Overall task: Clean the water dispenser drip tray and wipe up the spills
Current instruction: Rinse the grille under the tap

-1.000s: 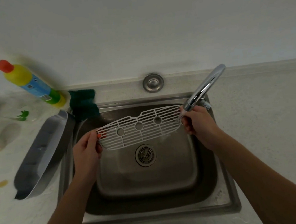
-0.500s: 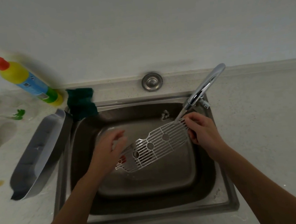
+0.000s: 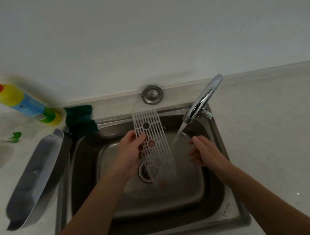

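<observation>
Our left hand [image 3: 130, 153] has its grip pinched on the left long edge of the white drip-tray grate [image 3: 151, 136], thumb on top and fingers beneath, holding it lengthwise toward twelve o'clock over the sink [image 3: 233, 214]. Our right hand [image 3: 204, 153], at three o'clock of the grate, is spread and holds nothing, just below the running faucet [image 3: 203, 101]. We judge the grate light, thin, stiff plastic, slippery when wet and liable to flex, so both long edges near the middle suit best. The grey tray basin [image 3: 37, 178] lies on the counter [image 3: 276, 124] at nine o'clock, with a green sponge [image 3: 79, 119] and detergent bottle [image 3: 24, 103] beyond.
</observation>
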Available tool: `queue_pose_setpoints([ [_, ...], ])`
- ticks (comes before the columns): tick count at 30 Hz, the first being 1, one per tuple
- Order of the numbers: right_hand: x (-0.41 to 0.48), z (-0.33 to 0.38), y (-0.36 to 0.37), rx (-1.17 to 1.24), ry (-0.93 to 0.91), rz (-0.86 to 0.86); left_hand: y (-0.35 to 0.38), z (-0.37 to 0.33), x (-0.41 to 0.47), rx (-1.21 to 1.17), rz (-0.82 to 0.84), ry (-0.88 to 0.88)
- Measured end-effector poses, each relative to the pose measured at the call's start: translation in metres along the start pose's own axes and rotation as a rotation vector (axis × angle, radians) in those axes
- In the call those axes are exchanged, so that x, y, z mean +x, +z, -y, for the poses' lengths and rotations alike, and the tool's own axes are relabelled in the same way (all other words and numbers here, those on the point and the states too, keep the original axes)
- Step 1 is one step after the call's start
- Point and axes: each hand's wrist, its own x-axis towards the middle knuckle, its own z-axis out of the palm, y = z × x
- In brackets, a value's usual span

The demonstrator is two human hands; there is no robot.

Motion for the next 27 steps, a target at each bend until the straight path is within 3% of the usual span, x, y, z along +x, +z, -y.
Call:
queue_pose_setpoints([
  [3, -0.011, -0.024, 0.012, 0.034, 0.128, 0.161, -0.003, 0.015, -0.004, -0.318, -0.001, -0.050],
  [6, -0.015, -0.035, 0.016, 0.124, 0.204, 0.236, -0.004, 0.031, -0.010, -0.461, -0.050, -0.048],
  [10, -0.009, -0.031, 0.001, 0.149, 0.112, 0.214, -0.009, 0.042, -0.017, -0.406, -0.077, -0.060],
  [16, 0.007, 0.000, -0.036, 0.023, -0.066, 0.304, -0.047, 0.022, -0.017, -0.285, -0.098, 0.062],
  [20, 0.012, 0.013, -0.056, -0.070, -0.144, 0.322, -0.081, 0.005, -0.015, 0.154, -0.244, 0.221],
  [23, 0.013, 0.015, -0.052, -0.060, -0.120, 0.259, -0.094, 0.003, -0.014, 0.537, -0.207, 0.331],
  [27, 0.014, 0.019, -0.035, 0.035, 0.022, 0.111, -0.092, 0.008, -0.013, 0.748, -0.216, 0.381],
])
